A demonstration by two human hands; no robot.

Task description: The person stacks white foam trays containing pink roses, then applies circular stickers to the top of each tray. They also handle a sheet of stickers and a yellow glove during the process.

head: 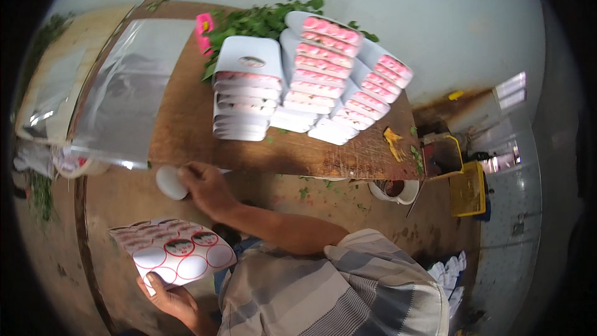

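Note:
My left hand grips a sheet of round stickers by its lower corner; some circles on it are blank white, others carry a red-rimmed printed label. Between the fingertips of my right hand is a round sticker, its pale side showing, near the table's front edge. On the wooden table lie overlapping white card sleeves with pink flower prints, fanned in columns. The left column of white sleeves has an oval sticker on its top piece.
Leafy green stems lie behind the sleeves, beside a pink object. Clear plastic sheeting covers the table's left part. A yellow glove rests at the right. A white bucket and yellow crates stand beyond the table edge.

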